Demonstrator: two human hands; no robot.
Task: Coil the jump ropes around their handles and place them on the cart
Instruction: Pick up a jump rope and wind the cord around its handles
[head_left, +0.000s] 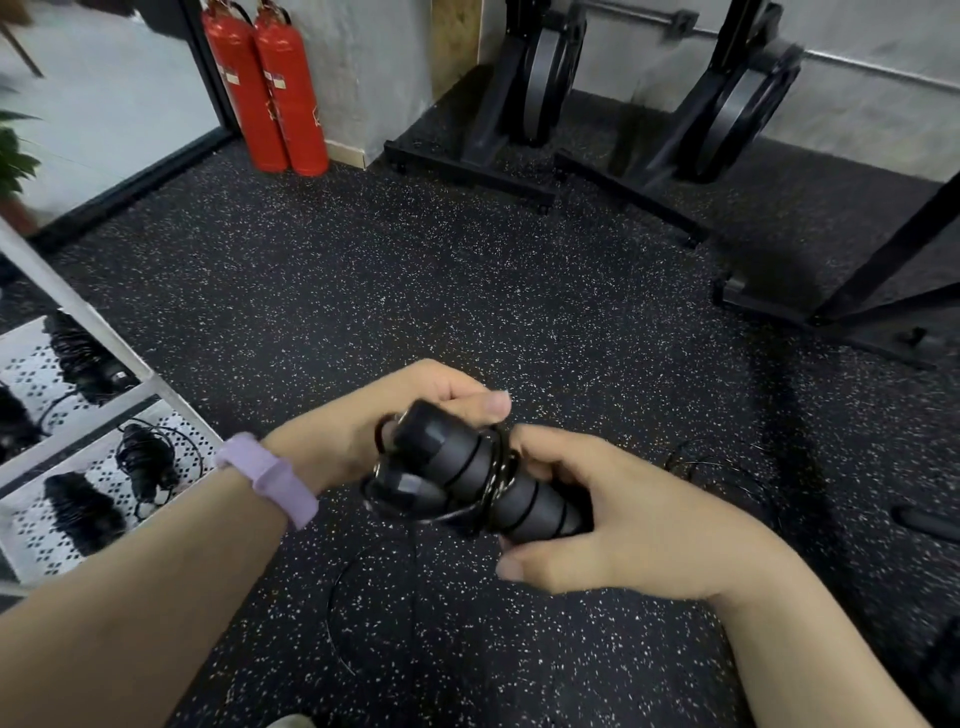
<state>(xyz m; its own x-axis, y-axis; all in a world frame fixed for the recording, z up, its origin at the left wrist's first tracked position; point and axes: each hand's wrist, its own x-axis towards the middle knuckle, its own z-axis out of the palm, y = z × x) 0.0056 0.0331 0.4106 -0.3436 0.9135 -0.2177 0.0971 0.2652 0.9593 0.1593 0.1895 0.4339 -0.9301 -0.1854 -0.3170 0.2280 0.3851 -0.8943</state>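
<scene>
While several coiled ropes already sit on cart, both hands grip handles: left hand, right hand, mid-wrap, loose cord trailing to floor.

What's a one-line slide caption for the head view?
Both hands, left hand and right hand, grip paired jump rope handles mid-coil; white cart holds finished bundles.

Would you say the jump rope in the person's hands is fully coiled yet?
Not fully: several turns wrap the handles, but a loose cord hangs below toward the floor.
</scene>
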